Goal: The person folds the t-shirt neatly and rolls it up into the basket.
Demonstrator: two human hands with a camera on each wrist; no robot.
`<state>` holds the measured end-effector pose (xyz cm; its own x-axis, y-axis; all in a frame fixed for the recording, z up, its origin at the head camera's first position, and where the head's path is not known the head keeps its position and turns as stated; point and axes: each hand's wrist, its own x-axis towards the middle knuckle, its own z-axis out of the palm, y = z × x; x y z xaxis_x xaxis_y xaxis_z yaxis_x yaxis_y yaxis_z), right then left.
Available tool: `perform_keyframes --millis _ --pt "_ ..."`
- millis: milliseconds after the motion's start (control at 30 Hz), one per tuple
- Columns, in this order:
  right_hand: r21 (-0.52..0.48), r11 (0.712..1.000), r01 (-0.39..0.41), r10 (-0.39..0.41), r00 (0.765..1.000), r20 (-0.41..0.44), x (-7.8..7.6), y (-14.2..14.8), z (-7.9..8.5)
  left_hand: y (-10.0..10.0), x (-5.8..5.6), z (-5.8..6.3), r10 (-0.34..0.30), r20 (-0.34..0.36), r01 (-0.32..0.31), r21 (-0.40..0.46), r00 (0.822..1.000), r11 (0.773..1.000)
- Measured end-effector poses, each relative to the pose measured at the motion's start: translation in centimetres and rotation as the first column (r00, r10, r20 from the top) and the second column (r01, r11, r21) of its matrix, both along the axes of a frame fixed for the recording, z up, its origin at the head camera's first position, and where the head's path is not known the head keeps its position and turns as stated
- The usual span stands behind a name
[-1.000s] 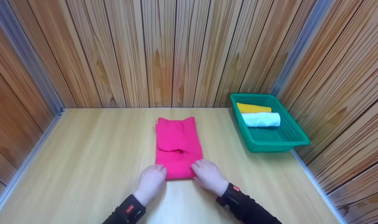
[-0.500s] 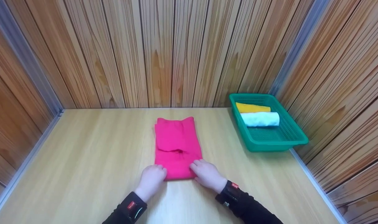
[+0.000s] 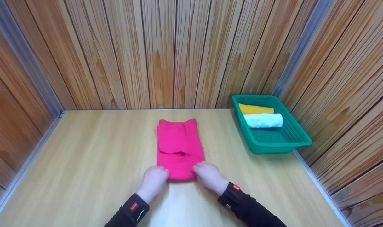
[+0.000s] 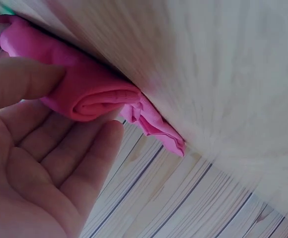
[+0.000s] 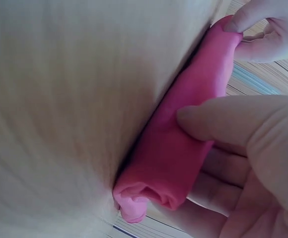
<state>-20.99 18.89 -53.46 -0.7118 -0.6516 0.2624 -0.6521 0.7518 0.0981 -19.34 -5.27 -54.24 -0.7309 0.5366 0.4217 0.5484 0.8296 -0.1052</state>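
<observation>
A folded pink garment [image 3: 179, 138] lies flat on the light wood table, its near end turned into a thick roll. At the roll's left end my left hand [image 3: 154, 181] grips the fabric between thumb and fingers. My right hand [image 3: 211, 177] pinches the opposite end in the same way. In the left wrist view the layers of the pink roll [image 4: 69, 74] show as a spiral beside the fingertips. The right wrist view has the thumb pressed on the near side of the roll [image 5: 179, 148], with fingers on the other side.
At the back right stands a green plastic basket [image 3: 273, 148]. Inside it lie a yellow cloth roll [image 3: 256, 109] and a pale blue-white cloth roll [image 3: 264, 121]. Wood-plank walls [image 3: 161, 56] enclose the table [image 3: 94, 157] at the back and both sides.
The near edge of the pink garment has lifted and turned slightly away from me into a rounder roll. Both hands keep their hold with barely any shift.
</observation>
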Motion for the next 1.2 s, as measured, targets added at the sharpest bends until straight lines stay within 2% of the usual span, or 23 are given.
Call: perform_keyframes --millis 100,267,367,500,700,900,1000,1200 --pt "0.011 1.0 -0.001 0.001 1.0 0.015 0.1 0.0 0.2 -0.1 0.4 0.3 -0.002 0.026 0.002 0.017 1.0 1.0" --pt "0.009 1.0 -0.023 0.022 0.996 0.091 0.3 0.3 1.0 -0.6 0.9 1.0 -0.022 0.109 0.009 0.115 0.994 0.993" --pt "-0.001 0.999 -0.048 0.048 0.988 0.149 0.3 0.7 1.4 -0.9 0.9 1.4 -0.049 0.167 0.02 0.168 0.985 0.986" --pt "-0.029 0.996 -0.08 0.085 0.969 0.232 0.0 1.3 1.7 -1.3 0.7 1.7 -0.085 0.252 0.027 0.224 0.964 0.974" --pt "-0.052 0.996 -0.072 0.086 0.933 0.35 -0.9 1.5 2.1 -1.6 -0.2 1.9 -0.114 0.352 0.02 0.259 0.929 0.966" --pt "-0.067 0.995 -0.075 0.094 0.93 0.357 -1.9 1.4 2.0 -1.6 -1.6 2.3 -0.107 0.458 -0.04 0.3 0.882 0.953" --pt "-0.068 0.996 -0.053 0.075 0.925 0.373 -2.2 1.2 2.0 -1.5 -2.1 2.4 -0.103 0.477 -0.053 0.304 0.873 0.951" --pt "-0.04 0.998 0.045 -0.025 0.917 0.398 -2.6 0.5 2.2 -1.2 -2.7 2.6 -0.058 0.504 -0.099 0.278 0.862 0.955"
